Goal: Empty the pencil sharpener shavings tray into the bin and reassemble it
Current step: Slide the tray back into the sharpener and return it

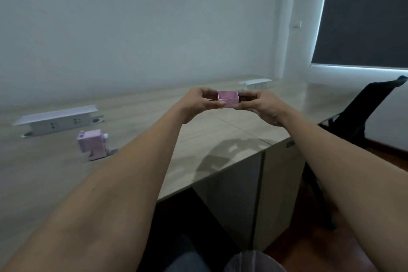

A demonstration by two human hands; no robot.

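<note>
A small pink shavings tray (pixel 228 98) is held up over the desk, open side up, and its inside looks bare. My left hand (pixel 199 105) pinches its left end and my right hand (pixel 262 106) pinches its right end. The pink pencil sharpener body (pixel 93 144) stands on the wooden desk (pixel 220 134) at the left, well apart from the tray. Part of a bin with a pale liner (pixel 254 261) shows at the bottom edge, below my arms.
A white socket box (pixel 57 120) sits behind the sharpener, and another one (pixel 255 83) lies at the far right of the desk. A black office chair (pixel 362 117) stands to the right. The desk's front edge and cabinet panel (pixel 242 179) are under my arms.
</note>
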